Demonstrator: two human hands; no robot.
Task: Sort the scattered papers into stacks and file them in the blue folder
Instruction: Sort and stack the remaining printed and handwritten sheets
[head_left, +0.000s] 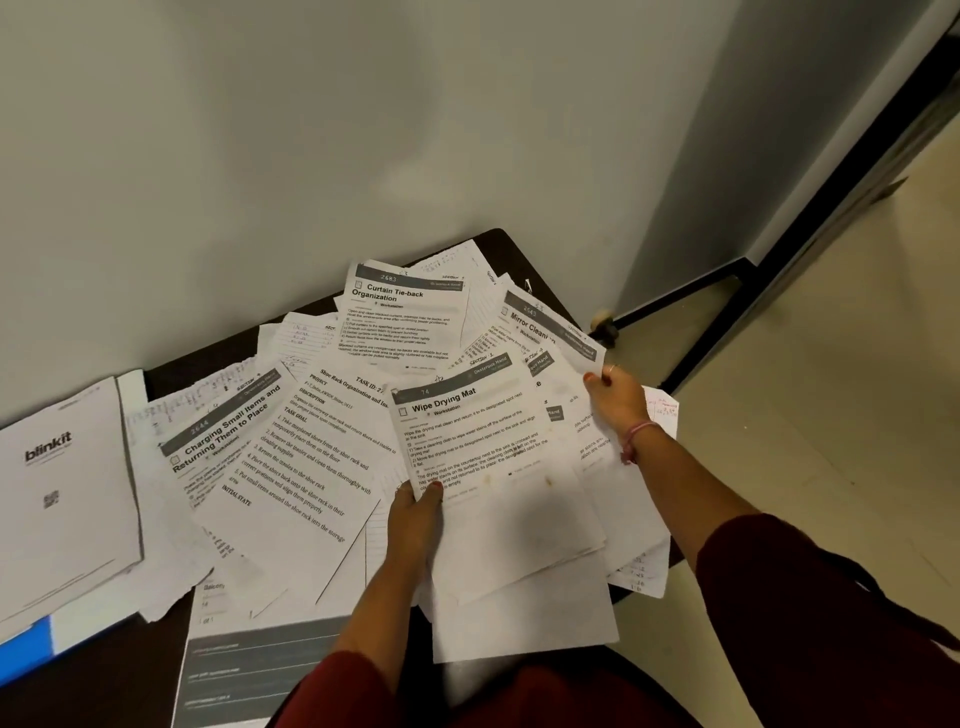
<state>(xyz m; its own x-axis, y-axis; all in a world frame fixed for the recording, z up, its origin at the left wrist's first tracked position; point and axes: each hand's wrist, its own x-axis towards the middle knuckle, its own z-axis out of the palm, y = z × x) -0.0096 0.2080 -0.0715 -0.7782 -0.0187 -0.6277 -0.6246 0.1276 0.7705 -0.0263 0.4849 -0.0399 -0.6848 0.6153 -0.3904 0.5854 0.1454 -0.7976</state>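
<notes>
Mostly the papers (322, 441) lie fanned and overlapping across a dark table (506, 244) pushed against a pale wall (311, 130). Printed headings show on several: "Curtain Tie-back Organization" at the back, "Charging Small Items and Returning Them to Place" to the left, a shoe rack sheet in the middle, and a "Mirror Cleaning" sheet on the right. The left hand (415, 519) pinches the lower left corner of the "Wipe Drying Mat" sheet (467, 441), thumb on top and fingers beneath, and the sheet sits above the others. The right hand (613, 395) grips the right edge of a bundle of sheets, fingers curled round it, a pink band on the wrist; both arms wear dark red sleeves. At the far left a white "blinkit" sheet (62, 493) lies on a stack at the table's left edge, and beneath that stack, at the lower left corner of the view, the blue folder (26, 649) shows as a strip, well apart from both hands. Right of the table is beige floor (805, 415).
</notes>
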